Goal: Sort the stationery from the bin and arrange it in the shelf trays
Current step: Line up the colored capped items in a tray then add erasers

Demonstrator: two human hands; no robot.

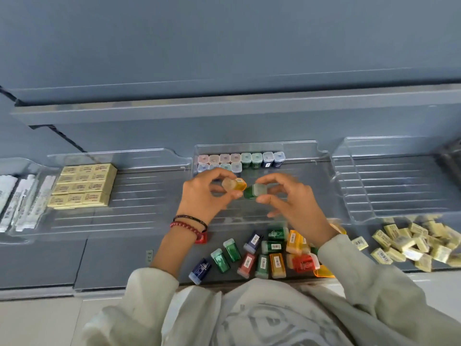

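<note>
My left hand [202, 196] pinches a small yellow plastic case [235, 184] with a pale cap. My right hand [287, 196] pinches a green case [253, 191] of the same kind. Both are held over the middle clear tray [311, 156]. At that tray's back stand two rows of upright cases [240, 161], caps up, in pink, green and blue. On the grey shelf in front of me lie several loose cases [262, 253] in blue, green, red and yellow.
The left clear tray [149, 196] holds stacked yellow erasers [83, 186]. White packets [22, 201] fill a tray at far left. The right clear tray [399, 181] shows only its ribbed floor. A heap of loose yellow erasers [414, 243] lies below it.
</note>
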